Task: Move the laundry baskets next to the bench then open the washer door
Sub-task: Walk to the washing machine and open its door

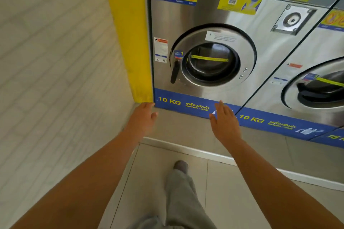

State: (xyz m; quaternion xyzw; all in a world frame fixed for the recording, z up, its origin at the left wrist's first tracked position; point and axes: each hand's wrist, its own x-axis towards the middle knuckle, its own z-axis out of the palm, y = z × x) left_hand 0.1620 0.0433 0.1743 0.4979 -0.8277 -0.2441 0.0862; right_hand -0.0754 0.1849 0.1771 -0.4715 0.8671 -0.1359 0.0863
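A person in loose grey trousers (179, 197) stands on pale floor tiles (219, 191), both bare arms stretched forward. The left hand (143, 117) and right hand (224, 119) hang empty with fingers loosely spread, grasping nothing, below a steel washer (186, 18) marked "10 KG" on its blue base strip (178, 101). Beyond them, the round washer door (214, 55) sits closed, its black handle (175, 71) on the left edge, untouched. No laundry baskets are in view.

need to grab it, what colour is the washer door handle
Black, on the left side of the round door; the handle shows clearly in the head view.
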